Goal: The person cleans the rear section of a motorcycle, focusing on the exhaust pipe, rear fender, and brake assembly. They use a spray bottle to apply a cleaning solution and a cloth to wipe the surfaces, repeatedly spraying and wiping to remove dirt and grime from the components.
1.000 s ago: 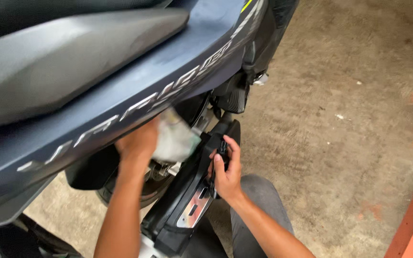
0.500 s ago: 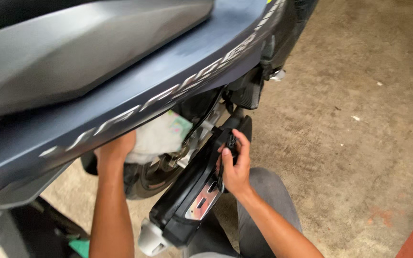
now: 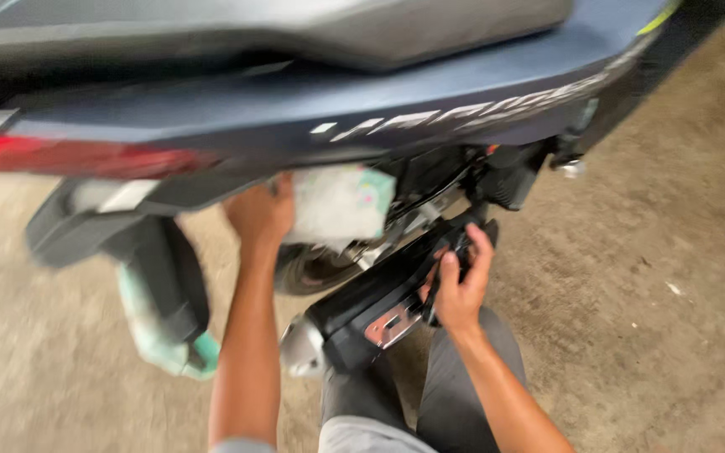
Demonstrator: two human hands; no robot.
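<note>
The left hand point(image 3: 262, 214) reaches up under the scooter's blue-grey side panel point(image 3: 430, 101) and presses a pale cloth point(image 3: 341, 204) against the parts above the rear wheel point(image 3: 316, 268); its fingers are hidden behind the cloth, so I cannot tell how they lie. The right hand point(image 3: 461, 281) wraps its fingers around the upper end of the black exhaust point(image 3: 379, 298), probably to steady the body while crouching on the concrete floor point(image 3: 631, 277). A grey trouser knee point(image 3: 455, 386) sits just below.

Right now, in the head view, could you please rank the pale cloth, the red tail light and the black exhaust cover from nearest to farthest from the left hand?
1. Pale cloth: held in the left hand.
2. Black exhaust cover: lower right.
3. Red tail light: far left, above.
</note>
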